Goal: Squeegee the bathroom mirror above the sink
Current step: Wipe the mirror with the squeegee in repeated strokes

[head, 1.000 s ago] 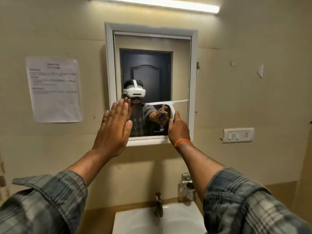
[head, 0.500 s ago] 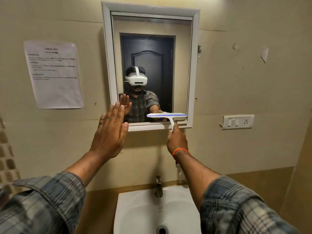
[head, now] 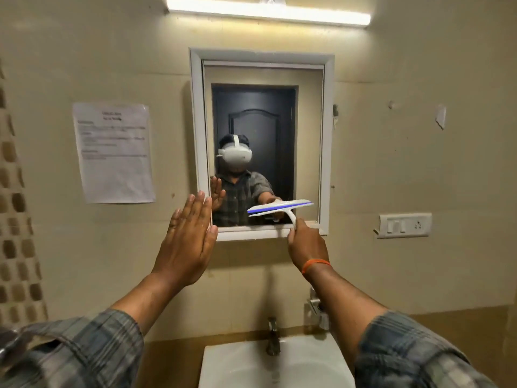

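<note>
A white-framed mirror hangs on the beige wall above a white sink. My right hand grips the handle of a white squeegee with a blue blade. The blade lies nearly level across the mirror's lower right part, its left end tilted a little downward. My left hand is raised flat with fingers together, just left of the mirror's lower left corner; I cannot tell whether it touches the wall. The mirror reflects a person with a white headset and a dark door.
A tap stands at the sink's back edge, with a metal fitting on the wall to its right. A printed paper hangs left of the mirror. A switch plate sits to the right. A tube light glows above.
The squeegee came down from mid-mirror to the lower part, then stayed low and tilted slightly off level. My left hand stayed raised beside the frame. The camera view shifted.
</note>
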